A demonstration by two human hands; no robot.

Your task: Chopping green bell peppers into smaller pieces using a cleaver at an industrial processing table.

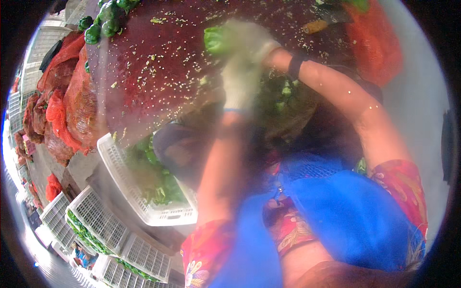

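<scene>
Head view, and two hands in pale knitted gloves are held close together, the left hand (241, 81) below, the right hand (252, 42) above! One glossy, lobed green pepper (215, 41) is spotted right against the gloves, over one smooth dark-red tabletop (144, 91) strewn with tiny pale seeds (157, 20). Fingers are blurred; how far either set is opened, or which has the grip, cannot be told. One wooden-handled tool (314, 27) and one perforated white plastic crate (173, 218) are also seen.
</scene>
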